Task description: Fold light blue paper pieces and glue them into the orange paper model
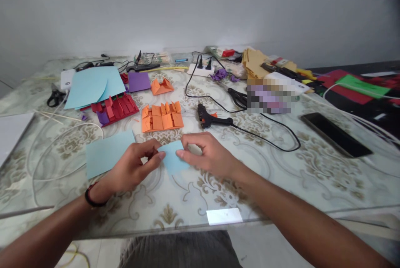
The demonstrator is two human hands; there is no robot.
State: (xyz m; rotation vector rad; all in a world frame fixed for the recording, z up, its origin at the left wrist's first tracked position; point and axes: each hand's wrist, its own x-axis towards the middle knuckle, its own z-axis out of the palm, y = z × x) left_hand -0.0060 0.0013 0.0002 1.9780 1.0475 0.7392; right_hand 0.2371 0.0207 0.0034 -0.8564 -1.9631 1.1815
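Observation:
A small light-blue piece of paper (173, 160) is held up between my two hands, over the patterned tabletop. My left hand (135, 164) pinches its upper left edge between thumb and fingers. At its upper right, my right hand (206, 153) grips the paper in the same way. Beside my left hand lies a larger light-blue sheet (106, 153), partly covered by that hand. Folded orange paper pieces (162, 118) stand just beyond my hands. A black glue gun (212, 118) rests on its side past my right hand.
Red folded paper (117, 109), blue sheets (90, 86) and a purple square (139, 81) lie at the back left. Black scissors (239, 98), a power strip (201, 70) and trailing cords are farther back. A phone (336, 134) lies on the right.

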